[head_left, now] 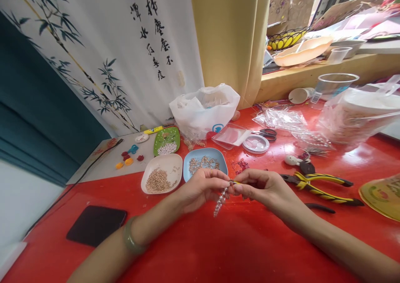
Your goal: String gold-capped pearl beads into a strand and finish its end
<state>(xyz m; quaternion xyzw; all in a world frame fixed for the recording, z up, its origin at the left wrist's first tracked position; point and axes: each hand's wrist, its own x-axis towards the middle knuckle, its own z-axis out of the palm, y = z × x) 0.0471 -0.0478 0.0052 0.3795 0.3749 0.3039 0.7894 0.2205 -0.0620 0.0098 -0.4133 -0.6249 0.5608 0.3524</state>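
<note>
Over the middle of the red table, my left hand [206, 186] pinches the top end of a short strand of clear beads [220, 204], which hangs down below the fingers. My right hand [261, 186] meets it fingertip to fingertip. Between its thumb and forefinger is a thin dark and yellow piece [235, 182], too small to name, that reaches to the top of the strand. Just behind the hands lies a blue dish [188, 171] with gold and clear beads. A cream dish [145, 179] of small gold beads stands to its left.
Yellow-and-black pliers [328, 187] lie right of my right hand, with scissors [268, 134] and a clear spool [256, 144] behind. A green dish [177, 139] and a white plastic bag [204, 108] stand at the back. A black phone [96, 225] lies at left.
</note>
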